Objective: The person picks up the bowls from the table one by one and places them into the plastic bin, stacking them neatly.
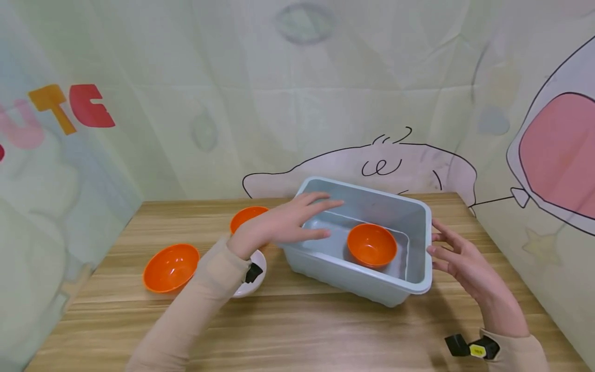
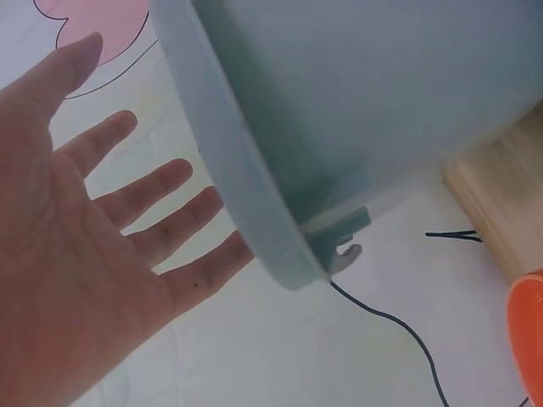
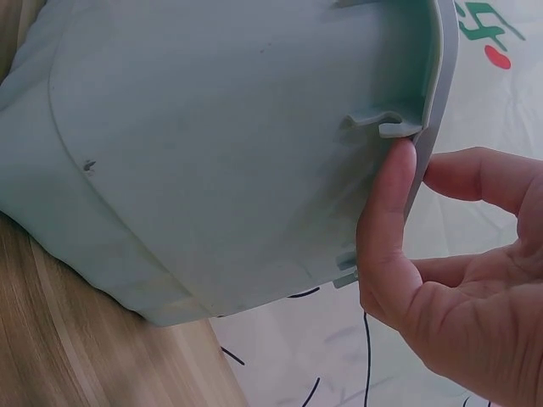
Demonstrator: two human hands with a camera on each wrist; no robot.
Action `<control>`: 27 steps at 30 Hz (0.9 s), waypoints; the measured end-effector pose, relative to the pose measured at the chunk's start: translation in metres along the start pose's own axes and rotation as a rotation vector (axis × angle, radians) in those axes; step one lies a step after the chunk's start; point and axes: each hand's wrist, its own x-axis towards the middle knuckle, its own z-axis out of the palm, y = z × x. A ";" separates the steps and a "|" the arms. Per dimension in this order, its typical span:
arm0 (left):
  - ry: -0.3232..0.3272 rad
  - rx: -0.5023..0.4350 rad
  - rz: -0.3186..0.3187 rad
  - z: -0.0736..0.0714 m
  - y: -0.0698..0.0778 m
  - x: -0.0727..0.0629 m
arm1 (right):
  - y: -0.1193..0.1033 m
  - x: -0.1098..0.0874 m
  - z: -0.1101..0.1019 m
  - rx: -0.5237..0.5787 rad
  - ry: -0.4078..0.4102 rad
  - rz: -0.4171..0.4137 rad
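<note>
A pale blue-grey plastic bin (image 1: 344, 281) stands on the wooden table, with an orange bowl (image 1: 372, 245) inside toward its right end. Above the bin's left end is my left hand (image 1: 297, 219), its fingers spread and holding nothing. The left wrist view shows that palm beside the bin's rim (image 2: 229, 144), fingertips close to it. At the other end, my right hand (image 1: 460, 258) pinches the rim edge; in the right wrist view its fingertips lie on either side of the rim (image 3: 437, 102).
Left of the bin, one orange bowl (image 1: 171, 268) sits on the table (image 1: 297, 330). Another orange bowl (image 1: 246, 214) and a white dish (image 1: 255, 274) are partly covered by my left arm. A printed curtain (image 1: 223, 103) hangs behind the table.
</note>
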 end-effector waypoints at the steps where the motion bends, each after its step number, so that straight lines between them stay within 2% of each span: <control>1: 0.005 -0.007 -0.010 0.000 0.000 -0.002 | 0.000 0.000 0.000 -0.003 0.001 0.001; 12: 0.067 -0.036 -0.054 0.012 -0.004 -0.023 | 0.003 0.000 -0.001 0.011 -0.003 -0.001; 21: 0.188 0.035 -0.016 0.021 -0.006 -0.038 | 0.004 0.000 -0.002 0.013 0.000 -0.004; 27: 0.230 0.048 -0.022 0.026 -0.008 -0.049 | 0.003 0.001 -0.002 0.016 -0.009 -0.013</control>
